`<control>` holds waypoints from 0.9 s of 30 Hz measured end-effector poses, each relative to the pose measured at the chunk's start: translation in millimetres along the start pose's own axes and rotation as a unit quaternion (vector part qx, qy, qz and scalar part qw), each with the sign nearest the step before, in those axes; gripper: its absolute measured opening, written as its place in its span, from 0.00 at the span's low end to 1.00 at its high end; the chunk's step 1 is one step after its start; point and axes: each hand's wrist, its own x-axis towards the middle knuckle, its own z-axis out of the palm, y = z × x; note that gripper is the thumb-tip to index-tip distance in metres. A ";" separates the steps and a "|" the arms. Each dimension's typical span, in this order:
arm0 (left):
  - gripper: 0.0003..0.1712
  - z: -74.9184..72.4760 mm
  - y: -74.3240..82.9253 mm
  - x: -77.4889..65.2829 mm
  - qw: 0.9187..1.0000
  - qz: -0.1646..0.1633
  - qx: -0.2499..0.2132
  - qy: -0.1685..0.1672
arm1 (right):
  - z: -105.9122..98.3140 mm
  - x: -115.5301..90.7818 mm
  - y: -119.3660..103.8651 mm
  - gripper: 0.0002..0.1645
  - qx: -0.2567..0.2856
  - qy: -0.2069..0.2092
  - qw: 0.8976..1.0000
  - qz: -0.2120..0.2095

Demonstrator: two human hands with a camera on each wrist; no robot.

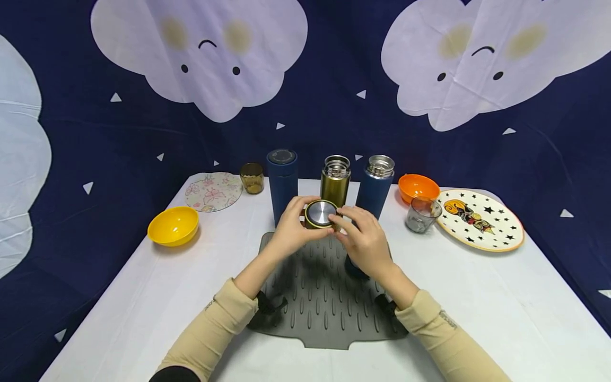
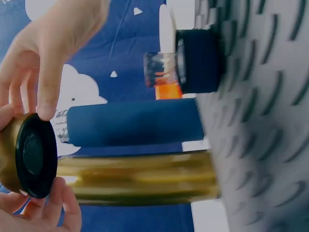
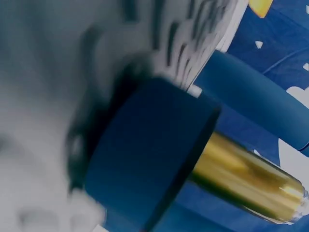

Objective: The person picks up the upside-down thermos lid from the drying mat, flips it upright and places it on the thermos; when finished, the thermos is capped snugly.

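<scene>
A gold bottle lid (image 1: pixel 321 213) with a silver top is raised above the dark grey mat (image 1: pixel 315 297). My left hand (image 1: pixel 291 229) grips it from the left, thumb along the near side. From the right, my right hand (image 1: pixel 366 241) pinches its rim, one finger over the top. The lid's black underside (image 2: pixel 36 157) shows in the left wrist view. Behind it, the gold thermos (image 1: pixel 334 191) stands uncapped with its steel neck bare. A dark blue lid (image 3: pixel 149 150) sits on the mat below my right hand, which partly covers it in the head view.
An uncapped blue thermos (image 1: pixel 374 193) stands right of the gold one, a capped blue thermos (image 1: pixel 283 185) left. Around them are a yellow bowl (image 1: pixel 173 226), patterned round mat (image 1: pixel 214 192), brown glass (image 1: pixel 252 179), orange bowl (image 1: pixel 419 187), clear glass (image 1: pixel 422 215) and decorated plate (image 1: pixel 506 223).
</scene>
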 end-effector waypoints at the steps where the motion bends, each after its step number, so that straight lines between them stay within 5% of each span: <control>1: 0.40 -1.7 1.9 3.8 1.000 0.002 -0.002 0.007 | 0.6 1.1 0.5 0.27 0.031 -0.014 0.998 0.050; 3: 0.40 -5.6 7.5 13.2 1.000 0.005 -0.014 0.024 | 2.3 4.7 2.3 0.42 0.106 -0.038 0.979 0.171; 6: 0.39 -10.2 18.5 30.8 0.998 0.007 -0.038 0.048 | 7.8 11.2 9.8 0.59 0.187 -0.058 0.923 0.331; 9: 0.39 -9.0 26.1 48.6 0.997 0.009 -0.056 0.061 | 16.4 17.4 20.0 0.63 0.218 -0.084 0.879 0.415; 11: 0.39 -5.4 27.8 59.8 0.995 0.013 -0.069 0.067 | 22.6 21.4 25.4 0.64 0.224 -0.095 0.864 0.440; 14: 0.40 1.3 26.4 75.9 0.993 0.017 -0.086 0.081 | 31.3 26.8 31.4 0.63 0.215 -0.099 0.860 0.452; 20: 0.42 8.1 20.3 101.9 0.992 -0.005 -0.069 0.107 | 42.8 36.7 41.0 0.59 0.182 -0.079 0.869 0.453; 27: 0.42 14.4 16.5 109.4 0.994 -0.025 -0.034 0.104 | 49.4 42.2 46.7 0.56 0.172 -0.067 0.866 0.465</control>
